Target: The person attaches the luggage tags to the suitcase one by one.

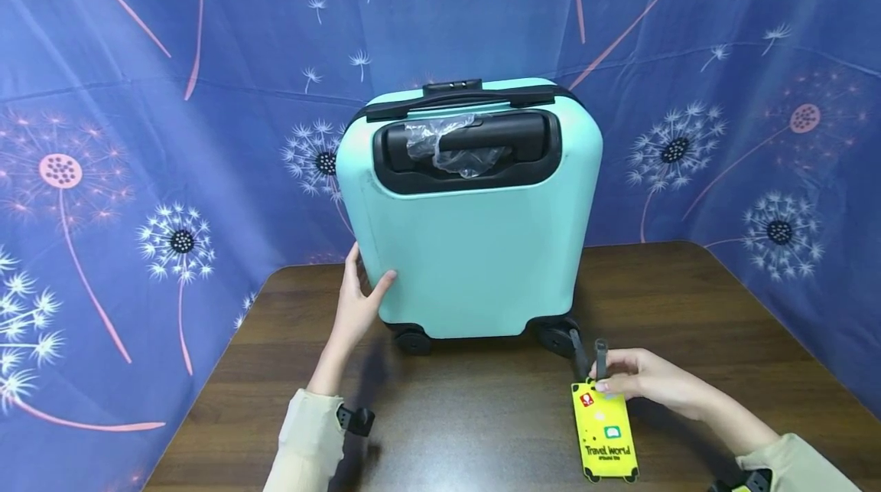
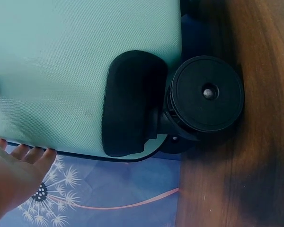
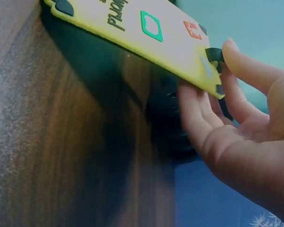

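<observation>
A mint-green suitcase point(image 1: 475, 255) stands upright on the wooden table, its recessed black handle point(image 1: 509, 136) partly wrapped in clear plastic. My left hand point(image 1: 355, 307) rests at its lower left side, thumb on the broad face and straight fingers along the edge. The left wrist view shows the fingertips against the suitcase point(image 2: 80, 75) near a black wheel point(image 2: 208, 94). With thumb and fingers, my right hand point(image 1: 647, 379) pinches a yellow luggage tag point(image 1: 604, 434) at its strap end. The tag's black strap point(image 1: 602, 358) loops up loose; in the right wrist view fingers lie behind the tag point(image 3: 175, 52).
The brown wooden table point(image 1: 468, 415) reaches out on both sides of the suitcase. Behind it hangs a blue cloth point(image 1: 227, 94) with dandelion prints. A black wheel point(image 1: 557, 337) at the suitcase's lower right is close to the tag's strap.
</observation>
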Motion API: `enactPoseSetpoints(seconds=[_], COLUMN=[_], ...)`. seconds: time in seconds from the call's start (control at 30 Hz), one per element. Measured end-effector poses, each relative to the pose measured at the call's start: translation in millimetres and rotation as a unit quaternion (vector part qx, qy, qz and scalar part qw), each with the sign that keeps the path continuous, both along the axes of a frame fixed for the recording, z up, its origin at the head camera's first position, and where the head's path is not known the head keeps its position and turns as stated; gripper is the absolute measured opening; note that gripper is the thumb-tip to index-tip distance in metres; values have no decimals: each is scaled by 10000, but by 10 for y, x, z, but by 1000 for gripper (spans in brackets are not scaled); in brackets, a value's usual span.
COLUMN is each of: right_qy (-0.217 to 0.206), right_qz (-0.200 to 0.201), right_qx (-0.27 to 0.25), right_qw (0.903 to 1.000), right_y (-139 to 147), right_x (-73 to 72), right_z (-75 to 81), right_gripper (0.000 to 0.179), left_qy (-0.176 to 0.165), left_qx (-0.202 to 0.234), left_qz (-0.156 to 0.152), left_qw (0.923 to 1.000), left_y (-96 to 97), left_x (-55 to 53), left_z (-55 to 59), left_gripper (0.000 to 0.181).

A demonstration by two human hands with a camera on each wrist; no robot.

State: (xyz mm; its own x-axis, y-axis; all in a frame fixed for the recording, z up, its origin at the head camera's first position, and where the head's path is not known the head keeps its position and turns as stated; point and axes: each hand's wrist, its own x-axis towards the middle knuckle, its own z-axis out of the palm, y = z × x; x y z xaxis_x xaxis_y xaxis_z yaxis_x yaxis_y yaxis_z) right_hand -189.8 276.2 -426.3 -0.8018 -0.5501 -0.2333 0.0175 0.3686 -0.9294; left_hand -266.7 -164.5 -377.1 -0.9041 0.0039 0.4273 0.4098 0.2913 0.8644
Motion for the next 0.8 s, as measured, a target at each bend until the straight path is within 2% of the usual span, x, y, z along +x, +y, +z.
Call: enactPoseSetpoints(seconds=[0.27, 0.47, 0.53, 0.7, 0.8], right_qy=[328, 652, 770, 1126, 1444], right_qz=[-102, -368, -481, -717, -857], right_qx=[29, 86, 62, -42, 57], right_qw=[9994, 9972, 9959, 9910, 9858], right_y=[30, 79, 103, 144, 149], right_x=[18, 36, 43, 55, 52], right_z=[147, 309, 382, 581, 702], right_gripper=[34, 39, 37, 27, 26], left_qy=[94, 120, 37, -99, -143], left_qx=[24, 38, 73, 16, -53], left_qz=[35, 21, 5, -27, 1], left_qw=[9999, 9999, 10000, 9999, 9999], left_y=[-10, -15, -10, 40, 62], left_x=[-3, -7, 20, 173, 230], left_z=[-2, 5, 39, 220, 286], left_gripper=[77, 77, 77, 77, 77])
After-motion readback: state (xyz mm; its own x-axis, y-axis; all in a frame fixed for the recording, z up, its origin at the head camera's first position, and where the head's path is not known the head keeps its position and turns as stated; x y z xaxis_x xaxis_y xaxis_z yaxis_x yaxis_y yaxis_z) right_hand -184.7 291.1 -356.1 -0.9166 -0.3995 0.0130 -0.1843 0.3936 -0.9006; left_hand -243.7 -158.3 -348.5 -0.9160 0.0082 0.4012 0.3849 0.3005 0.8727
